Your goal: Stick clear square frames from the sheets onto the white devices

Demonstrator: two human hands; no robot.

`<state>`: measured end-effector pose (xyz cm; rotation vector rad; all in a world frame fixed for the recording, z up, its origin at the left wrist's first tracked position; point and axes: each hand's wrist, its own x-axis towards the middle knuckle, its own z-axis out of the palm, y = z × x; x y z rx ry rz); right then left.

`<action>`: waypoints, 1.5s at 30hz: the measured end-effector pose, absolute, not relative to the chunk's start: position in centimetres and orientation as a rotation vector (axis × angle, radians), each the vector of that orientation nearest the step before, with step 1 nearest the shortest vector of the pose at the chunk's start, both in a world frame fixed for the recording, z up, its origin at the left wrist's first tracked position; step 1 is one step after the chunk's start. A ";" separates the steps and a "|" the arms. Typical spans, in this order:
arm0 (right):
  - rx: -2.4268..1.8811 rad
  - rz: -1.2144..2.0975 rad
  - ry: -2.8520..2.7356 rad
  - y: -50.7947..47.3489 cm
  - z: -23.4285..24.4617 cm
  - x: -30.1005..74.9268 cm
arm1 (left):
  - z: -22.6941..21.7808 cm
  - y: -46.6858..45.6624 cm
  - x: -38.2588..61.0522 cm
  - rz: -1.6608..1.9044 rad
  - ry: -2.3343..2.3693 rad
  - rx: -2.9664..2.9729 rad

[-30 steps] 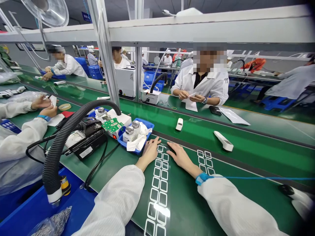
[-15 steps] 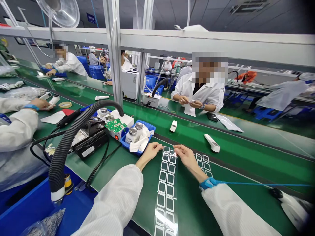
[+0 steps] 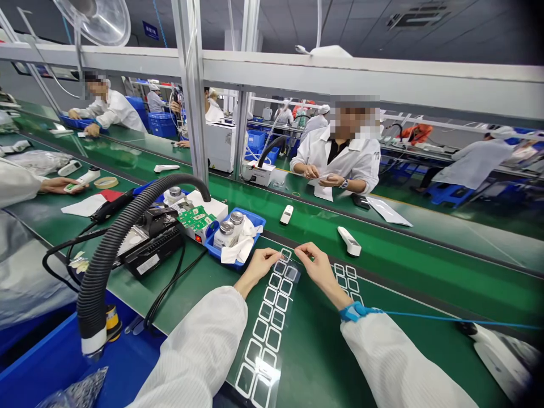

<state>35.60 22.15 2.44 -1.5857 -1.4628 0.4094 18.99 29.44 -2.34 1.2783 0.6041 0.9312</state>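
Sheet (image 3: pixel 267 311): lying on the tabletop (image 3: pixel 327 345), probably handling light, bendy, slippery; edges inviting the hold.
Left hand (image 3: pixel 259 265): pinching its far corner.
Right hand (image 3: pixel 318 268): hanging bunched beside it; I can't tell if pinching.

Frame sheet (image 3: pixel 267 326) swung aslant, hands (image 3: pixel 257 265) now pinched, no longer spread

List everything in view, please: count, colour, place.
frame strip: 1, clear, white-outlined, centre
second strip: 1, white-outlined, right of it
belt: 1, green, across middle
handheld devices: at least 4, white, belt and table
tray: 1, blue, left of strip
bottles: 2, silver-capped, in tray
circuit boards: count unclear, green, on white box
near hose: 1, black, left
bin: 1, blue, lower left
people: several, mostly in white, left and ahead
left hand: 1, bare, at strip's end
right hand: 1, bare, facing left hand
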 end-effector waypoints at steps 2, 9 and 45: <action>-1.596 0.394 -1.505 22.5 2.9 35.3 | -2.4 29.5 19.0 0.935 0.614 1.275; -1.616 0.448 -1.566 22.6 3.1 34.5 | -2.1 28.9 19.2 0.891 0.620 1.145; -1.315 0.936 -1.107 20.0 0.6 35.5 | -2.3 28.0 19.9 1.013 0.702 1.159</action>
